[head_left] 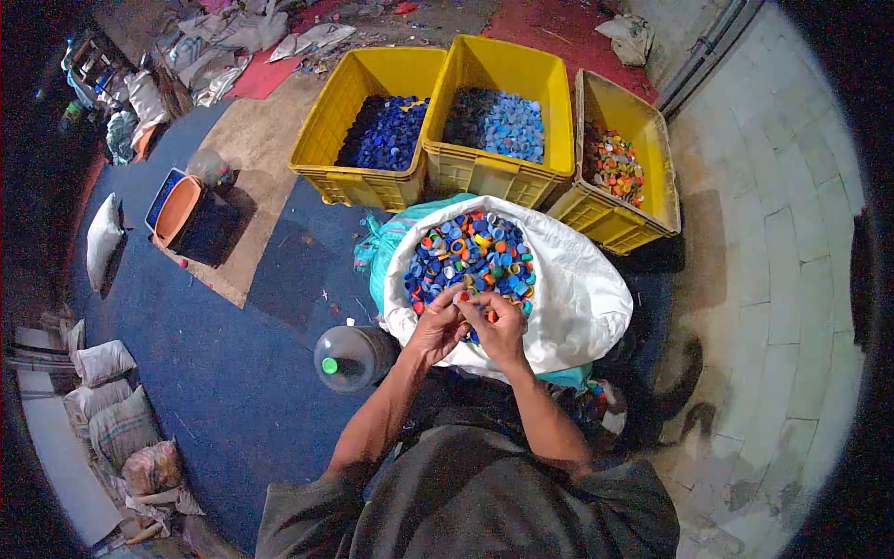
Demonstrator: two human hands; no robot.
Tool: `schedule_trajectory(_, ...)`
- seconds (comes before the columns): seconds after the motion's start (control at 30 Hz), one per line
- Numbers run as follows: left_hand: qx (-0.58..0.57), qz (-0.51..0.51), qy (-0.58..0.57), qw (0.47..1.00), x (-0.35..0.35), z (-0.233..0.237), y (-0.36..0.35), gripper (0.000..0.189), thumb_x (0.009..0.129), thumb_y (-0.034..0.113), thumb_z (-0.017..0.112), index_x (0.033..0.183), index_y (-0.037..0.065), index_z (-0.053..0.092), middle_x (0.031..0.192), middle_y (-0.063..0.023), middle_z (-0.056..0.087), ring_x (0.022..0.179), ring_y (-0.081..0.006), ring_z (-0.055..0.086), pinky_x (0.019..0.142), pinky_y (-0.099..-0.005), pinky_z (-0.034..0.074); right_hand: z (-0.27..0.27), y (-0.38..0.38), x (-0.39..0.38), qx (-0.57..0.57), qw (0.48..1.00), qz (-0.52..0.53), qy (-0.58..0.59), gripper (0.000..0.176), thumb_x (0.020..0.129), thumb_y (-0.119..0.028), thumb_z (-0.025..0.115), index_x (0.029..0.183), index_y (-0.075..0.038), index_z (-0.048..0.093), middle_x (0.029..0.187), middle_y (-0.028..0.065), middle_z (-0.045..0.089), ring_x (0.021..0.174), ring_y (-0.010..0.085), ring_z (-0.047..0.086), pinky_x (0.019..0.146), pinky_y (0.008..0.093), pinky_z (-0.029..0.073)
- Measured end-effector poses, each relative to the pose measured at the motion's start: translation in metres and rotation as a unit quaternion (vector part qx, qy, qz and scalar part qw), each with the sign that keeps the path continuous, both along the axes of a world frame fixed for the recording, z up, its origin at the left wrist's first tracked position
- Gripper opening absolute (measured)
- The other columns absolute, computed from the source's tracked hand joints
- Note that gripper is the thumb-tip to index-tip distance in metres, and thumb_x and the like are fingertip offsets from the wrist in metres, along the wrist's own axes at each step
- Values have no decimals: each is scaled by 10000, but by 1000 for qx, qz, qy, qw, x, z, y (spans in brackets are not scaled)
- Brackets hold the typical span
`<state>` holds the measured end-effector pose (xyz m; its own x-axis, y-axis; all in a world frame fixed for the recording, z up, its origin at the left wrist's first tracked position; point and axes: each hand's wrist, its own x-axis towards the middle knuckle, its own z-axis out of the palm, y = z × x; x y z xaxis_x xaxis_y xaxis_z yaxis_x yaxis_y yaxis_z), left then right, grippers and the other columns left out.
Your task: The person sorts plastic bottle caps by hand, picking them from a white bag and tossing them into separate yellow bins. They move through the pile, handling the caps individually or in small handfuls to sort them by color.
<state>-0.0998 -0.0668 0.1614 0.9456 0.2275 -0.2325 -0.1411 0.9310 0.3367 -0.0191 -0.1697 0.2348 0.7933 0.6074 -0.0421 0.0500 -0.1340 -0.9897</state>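
A white sack (577, 298) stands open in front of me, filled with mixed bottle caps (470, 252) in blue, orange, white and green. My left hand (436, 326) and my right hand (498, 326) meet at the sack's near rim, fingers curled among the caps. Both seem to pinch small caps, but what each holds is too small to tell. Behind the sack stand three yellow crates: the left crate (354, 182) holds dark blue caps, the middle crate (484, 172) light blue caps, the right crate (643, 214) orange and mixed caps.
A clear plastic jug (354, 359) with a green cap lies left of my arm on the blue mat (223, 373). An orange bucket (177, 210) sits farther left. Stuffed sacks (121, 419) line the left edge. Tiled floor (773, 307) lies to the right.
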Motion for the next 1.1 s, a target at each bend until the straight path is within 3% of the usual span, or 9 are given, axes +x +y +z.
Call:
schedule_trajectory(0.13,57,11,38,998,-2,-12,-3,597,761,168,725,1270,27,446,1088,-117,590,894,-219,623,692,-303,564,-9,0,0,-32,997,-1,67,244,789,-261,696,801,-20,658,690,-23,598,602,32,483,532,206,391)
schedule_trajectory(0.27,77,17,49,996,-4,-6,-3,401,781,62,690,1163,52,566,995,-74,614,819,-168,632,661,-283,571,5,1,0,-24,989,4,147,261,795,-278,689,771,-21,651,677,-28,586,594,22,466,522,197,374)
schedule_trajectory(0.47,80,34,56,995,-4,-8,-7,417,809,94,668,1201,53,530,1002,-74,613,838,-162,630,663,-279,575,-7,-2,3,-45,992,16,118,221,814,-231,669,859,-15,654,707,0,611,597,60,542,530,222,447)
schedule_trajectory(0.57,33,38,58,997,-5,8,-7,419,839,134,642,1228,57,506,999,-72,613,843,-156,628,665,-275,571,-9,-8,3,-100,992,5,-78,196,822,-215,654,878,-27,654,715,32,630,608,83,570,561,255,467)
schedule_trajectory(0.67,10,37,47,998,-10,1,-5,423,854,152,627,1244,60,493,992,-64,612,833,-149,624,663,-269,562,12,-11,-1,-84,987,64,-125,175,811,-184,668,887,-29,643,739,68,647,630,104,598,570,273,468)
schedule_trajectory(0.77,20,34,46,998,-9,-8,-6,436,845,124,631,1249,45,487,990,-61,607,813,-144,620,673,-269,554,5,-8,-2,-28,980,74,-185,183,783,-157,700,882,-21,629,757,84,656,652,115,614,557,284,461)
schedule_trajectory(0.87,13,33,25,999,-7,-17,-6,446,835,90,633,1250,25,483,996,-62,602,799,-142,616,684,-268,548,-7,-9,3,-47,975,79,-202,200,760,-143,720,870,-13,616,749,81,651,643,125,609,554,285,461)
schedule_trajectory(0.97,13,28,40,999,-5,-6,-8,444,835,69,624,1251,14,478,1006,-63,599,799,-145,615,688,-268,545,-8,-11,9,-95,983,103,-119,201,751,-148,728,846,-15,611,725,77,638,627,144,596,559,295,463)
schedule_trajectory(1.1,19,7,34,999,-4,3,-7,435,853,94,611,1260,32,473,1022,-68,597,809,-150,618,687,-265,549,-17,-14,16,-56,991,111,-50,207,740,-154,739,819,-14,609,702,61,625,602,142,574,549,286,456)
